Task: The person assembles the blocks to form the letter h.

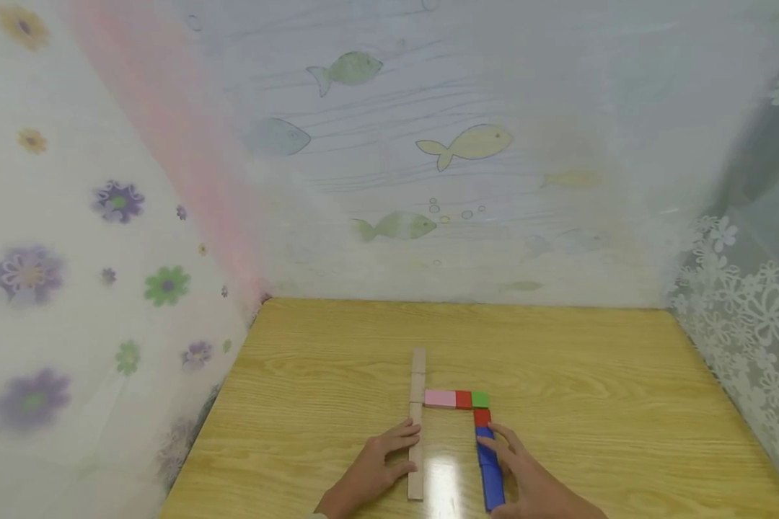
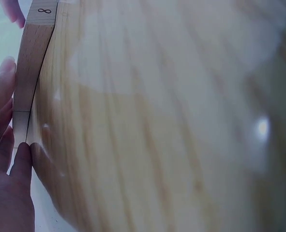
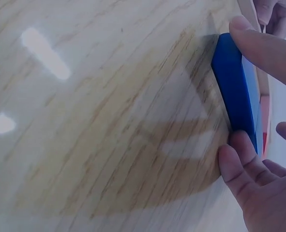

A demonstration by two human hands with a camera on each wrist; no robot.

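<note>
Plain wooden blocks stand end to end in a straight row. My left hand lies along the row's left side, its fingertips and thumb touching the wood. A wooden block marked with a figure 8 shows in the left wrist view. From the row, a pink block, a red block and a green block run rightward. Another red block and blue blocks continue toward me. My right hand presses the blue blocks, thumb at the near end, fingertips along the side.
The blocks lie on a wood-grain table, whose glossy surface reflects light. A curtain with fish hangs behind it. Flower-patterned sheets stand along the left, and a lacy white-flower curtain borders the right edge.
</note>
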